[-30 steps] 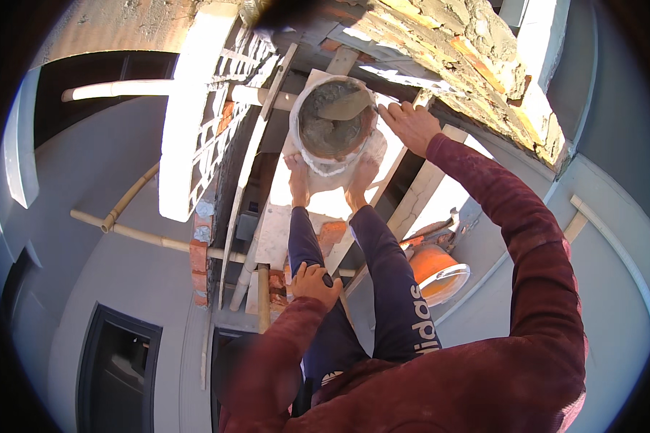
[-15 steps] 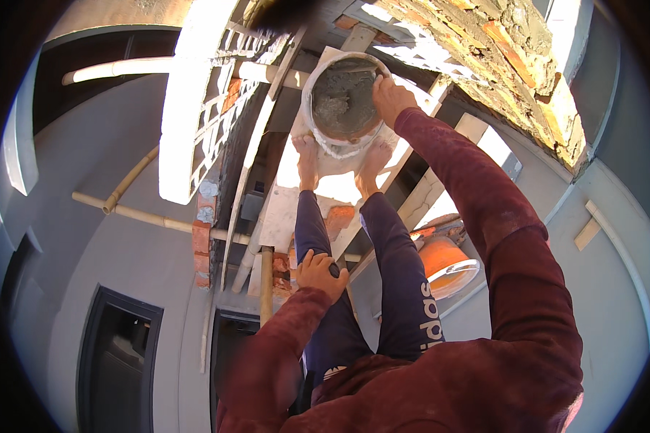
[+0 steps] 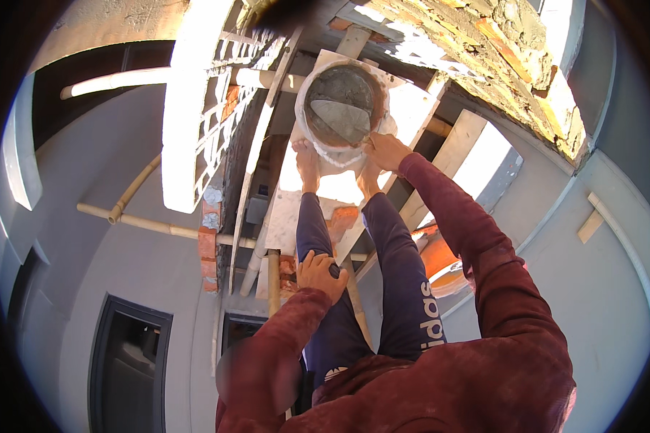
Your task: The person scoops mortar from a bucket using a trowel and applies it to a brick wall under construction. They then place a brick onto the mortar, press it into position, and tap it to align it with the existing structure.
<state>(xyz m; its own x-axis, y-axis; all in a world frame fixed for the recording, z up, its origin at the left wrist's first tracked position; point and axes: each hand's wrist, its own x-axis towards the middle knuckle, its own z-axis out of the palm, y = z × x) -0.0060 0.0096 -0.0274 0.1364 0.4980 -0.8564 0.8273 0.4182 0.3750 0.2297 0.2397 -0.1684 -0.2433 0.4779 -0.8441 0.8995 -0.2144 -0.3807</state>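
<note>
A white-rimmed bucket (image 3: 302,123) of wet grey mortar (image 3: 347,85) stands on a board just past my bare feet. At its near right rim, my right hand (image 3: 387,151) is closed round the handle of a trowel. The trowel's pale, pointed blade (image 3: 341,120) lies over the mortar inside the bucket; the handle is mostly hidden by my fingers. My left hand (image 3: 322,276) rests on my left knee, its fingers curled. A small dark rounded shape shows between thumb and forefinger, and I cannot tell what it is.
I am up on a plank platform (image 3: 285,216) with gaps beside it. Bamboo poles (image 3: 141,220) cross at the left. A rough brick edge (image 3: 534,86) runs along the upper right. An orange bucket (image 3: 440,261) sits lower right; a dark door frame (image 3: 102,353) is below left.
My right hand has moved from the bucket's right side toward its near right rim. The trowel blade now shows over the mortar. My left hand stays on the knee.
</note>
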